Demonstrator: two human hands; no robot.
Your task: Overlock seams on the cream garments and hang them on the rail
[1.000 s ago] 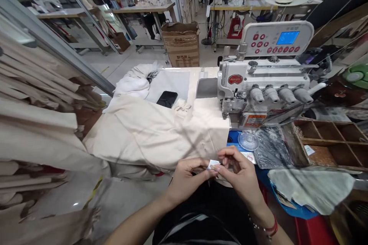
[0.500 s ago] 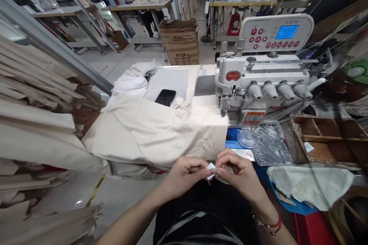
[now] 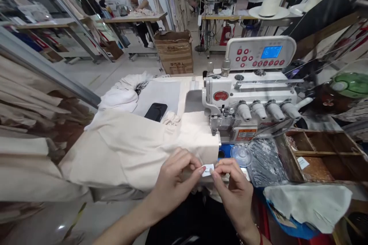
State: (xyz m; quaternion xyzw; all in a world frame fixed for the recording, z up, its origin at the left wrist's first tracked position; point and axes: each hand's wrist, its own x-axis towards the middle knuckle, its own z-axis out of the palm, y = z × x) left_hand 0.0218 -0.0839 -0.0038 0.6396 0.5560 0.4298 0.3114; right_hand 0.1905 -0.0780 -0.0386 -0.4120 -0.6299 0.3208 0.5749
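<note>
Between my two hands, a small white label [image 3: 207, 170] with faint print is stretched level. My left hand [image 3: 176, 178] pinches its left end between thumb and forefinger. The right end is pinched by my right hand [image 3: 234, 187] in the same way. Just beyond my fingers lies cream fabric [image 3: 135, 149], spread over the table with one edge by the needle area of the white overlock sewing machine [image 3: 230, 99]. Both hands are in front of the fabric's right edge.
A black phone [image 3: 156, 111] lies behind the fabric. Right of the machine sits a wooden compartment tray [image 3: 312, 152] holding another white label [image 3: 303, 162]. A clear round dish [image 3: 240, 155] is near my right hand. A cardboard box [image 3: 174, 53] and a seated person [image 3: 135, 2] are farther back.
The label has turned from a tilted diamond to level and is more visible between my fingers. My hands have moved a little apart. The camera has tipped up, showing another person's torso behind.
</note>
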